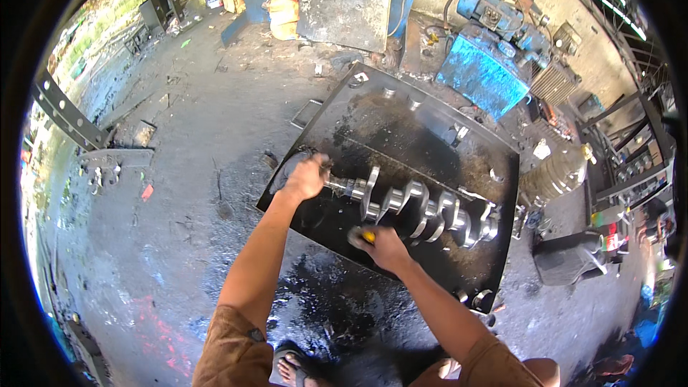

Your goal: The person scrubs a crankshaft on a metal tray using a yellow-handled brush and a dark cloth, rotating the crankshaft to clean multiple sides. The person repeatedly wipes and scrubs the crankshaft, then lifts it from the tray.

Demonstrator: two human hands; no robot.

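The work in hand looked like cleaning or scrubbing: a bare steel crankshaft with grey webs and polished journals (419, 208) lay along the near half of a wide, oily black metal tray (401, 122) set on the stained concrete floor (193, 136), its length running from the tray's left edge towards the right near corner.

The left hand (307, 178) gripped the thin shaft end nearest the left edge, its fingers (315, 165) curled closed around it and steadying the piece. The right hand (381, 245) sat at the near edge, just beside the first webs, fingers closed on a small tool with a yellow handle (366, 236). Its working end was hidden and blurred, possibly a brush.

As a judgement, the next move called for a firm hold at the shaft end while the tool was brought against a journal, turning the heavy piece without letting it roll across the slick tray.
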